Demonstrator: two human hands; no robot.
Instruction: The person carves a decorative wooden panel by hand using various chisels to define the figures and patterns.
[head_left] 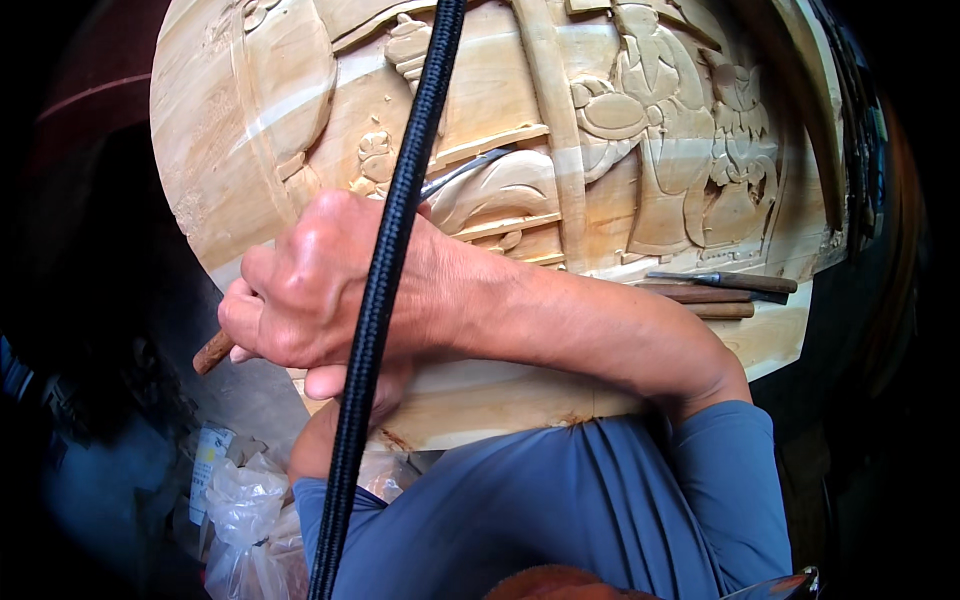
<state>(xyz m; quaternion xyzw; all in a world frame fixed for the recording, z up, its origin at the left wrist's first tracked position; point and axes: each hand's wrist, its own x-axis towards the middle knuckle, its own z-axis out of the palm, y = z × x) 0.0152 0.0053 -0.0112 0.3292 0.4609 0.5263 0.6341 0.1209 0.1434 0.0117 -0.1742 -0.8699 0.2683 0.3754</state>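
Note:
My right forearm crosses from the right, and my right hand [315, 285] is closed around a carving chisel. The chisel's brown wooden handle [212, 352] sticks out past my little finger at the lower left. Its steel blade [478, 170] shows on the far side of my fist, angled up and right over a curved shape in the relief. Under my right wrist lies my left hand [385, 385], mostly covered; its grip is hidden. Both hands are over the near left part of a pale wooden carved panel [240, 110], which bears figures, bands and a raised border.
Several wood-handled carving tools [715, 295] lie together at the panel's near right. A black braided cord [400, 200] hangs across the view before my hands. Clear plastic bags [245, 510] and a white-blue package [208, 465] sit below left. Dark clutter lines the far right edge.

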